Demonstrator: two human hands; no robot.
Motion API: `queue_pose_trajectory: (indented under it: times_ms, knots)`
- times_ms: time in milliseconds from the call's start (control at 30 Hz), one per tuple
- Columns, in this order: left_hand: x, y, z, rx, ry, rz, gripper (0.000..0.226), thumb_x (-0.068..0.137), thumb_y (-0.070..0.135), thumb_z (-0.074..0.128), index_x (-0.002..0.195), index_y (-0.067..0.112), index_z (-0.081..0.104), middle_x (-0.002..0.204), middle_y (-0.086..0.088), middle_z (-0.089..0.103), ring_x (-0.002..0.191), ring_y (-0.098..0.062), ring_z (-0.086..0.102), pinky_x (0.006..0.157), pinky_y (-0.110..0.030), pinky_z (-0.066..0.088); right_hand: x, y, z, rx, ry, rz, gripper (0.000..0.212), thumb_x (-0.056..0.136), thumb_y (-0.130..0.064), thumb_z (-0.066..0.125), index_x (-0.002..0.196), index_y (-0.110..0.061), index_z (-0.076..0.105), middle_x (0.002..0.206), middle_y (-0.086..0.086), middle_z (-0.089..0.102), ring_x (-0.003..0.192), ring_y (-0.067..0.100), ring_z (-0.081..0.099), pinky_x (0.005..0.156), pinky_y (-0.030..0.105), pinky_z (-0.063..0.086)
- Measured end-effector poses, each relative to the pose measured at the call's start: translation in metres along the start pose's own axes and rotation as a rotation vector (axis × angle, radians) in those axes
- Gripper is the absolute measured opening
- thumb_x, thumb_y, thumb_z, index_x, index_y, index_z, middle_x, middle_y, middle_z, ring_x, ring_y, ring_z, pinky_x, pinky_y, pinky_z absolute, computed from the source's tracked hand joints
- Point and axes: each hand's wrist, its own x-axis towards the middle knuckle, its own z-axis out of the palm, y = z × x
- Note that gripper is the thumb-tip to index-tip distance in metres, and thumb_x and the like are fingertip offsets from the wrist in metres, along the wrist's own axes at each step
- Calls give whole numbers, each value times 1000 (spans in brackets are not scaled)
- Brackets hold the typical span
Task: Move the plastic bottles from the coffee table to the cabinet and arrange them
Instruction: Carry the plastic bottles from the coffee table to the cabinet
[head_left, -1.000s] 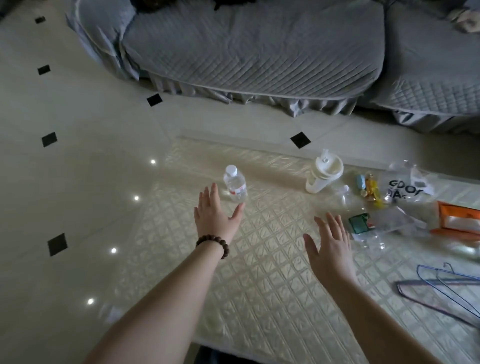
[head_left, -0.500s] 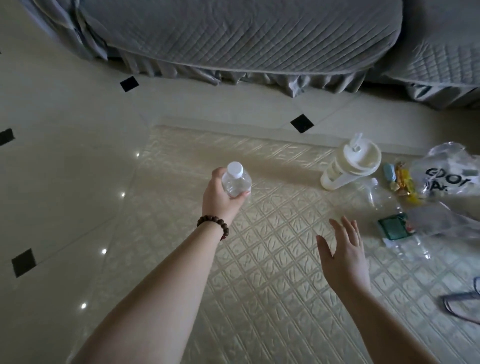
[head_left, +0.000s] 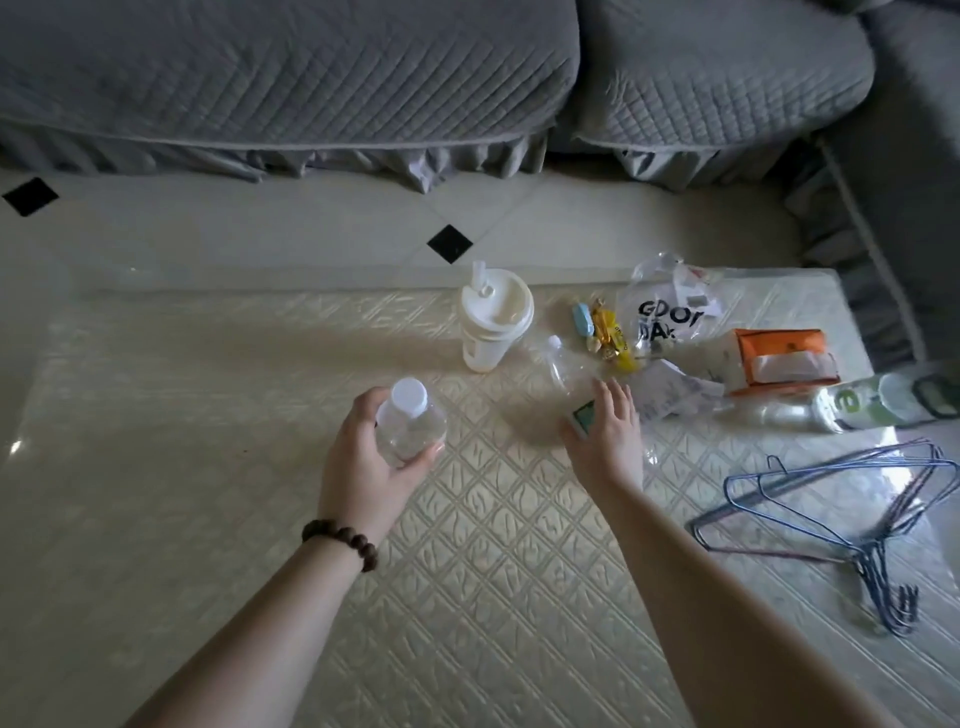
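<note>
My left hand (head_left: 363, 467), with a bead bracelet at the wrist, grips a small clear bottle with a white cap (head_left: 410, 423) and holds it above the coffee table (head_left: 208, 441). A second clear bottle with a green label (head_left: 563, 371) lies on its side near the table's middle. My right hand (head_left: 605, 441) rests on that bottle's lower part with fingers spread over the label. I cannot tell whether the fingers have closed round it. A third bottle with a green and white label (head_left: 831, 408) lies flat at the right edge. The cabinet is out of view.
A white tumbler with a straw lid (head_left: 493, 327) stands behind the bottles. Candy wrappers (head_left: 608, 332), a clear printed bag (head_left: 667, 312), an orange tissue pack (head_left: 779, 358) and wire hangers (head_left: 857, 514) lie to the right. A grey sofa (head_left: 311, 78) runs beyond the table.
My left hand took hold of the small bottle and lifted it off the table. My right hand reached forward onto the lying green-label bottle. The view shifted right.
</note>
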Motion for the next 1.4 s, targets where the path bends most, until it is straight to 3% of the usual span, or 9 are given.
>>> queue_pose_trajectory:
  times_ms: [200, 367, 533, 767, 967, 1100, 1400]
  knots:
    - [-12, 5, 28, 5, -25, 42, 66, 60, 36, 86, 114, 22, 50, 99, 5, 62, 89, -14, 59, 75, -27, 47, 45, 16, 24, -59, -88, 79, 92, 83, -52, 61, 150, -21, 6, 159, 5, 11, 146, 22, 10, 118, 37, 14]
    - [-21, 5, 31, -28, -25, -4, 61, 61, 36, 85, 110, 28, 51, 96, 9, 62, 89, -12, 60, 75, -26, 47, 48, 17, 44, -69, -71, 191, 78, 84, -38, 65, 145, -19, 21, 143, 9, 40, 131, 29, 36, 109, 42, 30]
    - [-27, 9, 21, -11, 3, -55, 61, 61, 37, 85, 109, 32, 49, 95, 10, 60, 90, -10, 59, 76, -20, 43, 34, 8, 33, 50, -105, 145, 74, 79, -36, 70, 139, -20, 30, 133, 9, 49, 122, 30, 44, 101, 43, 37]
    - [-34, 60, -19, -9, -15, -46, 65, 61, 46, 82, 115, 30, 49, 105, 6, 62, 99, -11, 59, 82, -28, 48, -31, -22, -50, 196, 28, 95, 76, 76, -48, 71, 138, -23, 34, 130, 3, 54, 119, 25, 43, 99, 40, 40]
    - [-53, 133, -72, -18, -56, 88, 59, 66, 42, 81, 113, 31, 48, 99, 19, 55, 89, -1, 52, 69, -9, 36, -101, -50, -140, 324, 85, 140, 79, 72, -47, 75, 136, -23, 36, 128, 4, 56, 115, 25, 48, 94, 40, 44]
    - [-71, 161, -104, -20, -98, 161, 58, 67, 44, 80, 114, 31, 47, 103, 14, 58, 92, -6, 56, 72, -22, 44, -145, -67, -186, 352, 145, 131, 77, 70, -44, 78, 133, -23, 38, 127, 4, 56, 114, 25, 50, 92, 44, 46]
    - [-128, 188, -162, 4, -242, 351, 66, 68, 49, 78, 119, 23, 45, 113, 5, 60, 97, -12, 56, 75, -23, 43, -264, -94, -226, 469, 351, 224, 78, 70, -43, 78, 133, -25, 36, 130, 1, 51, 115, 22, 51, 93, 45, 48]
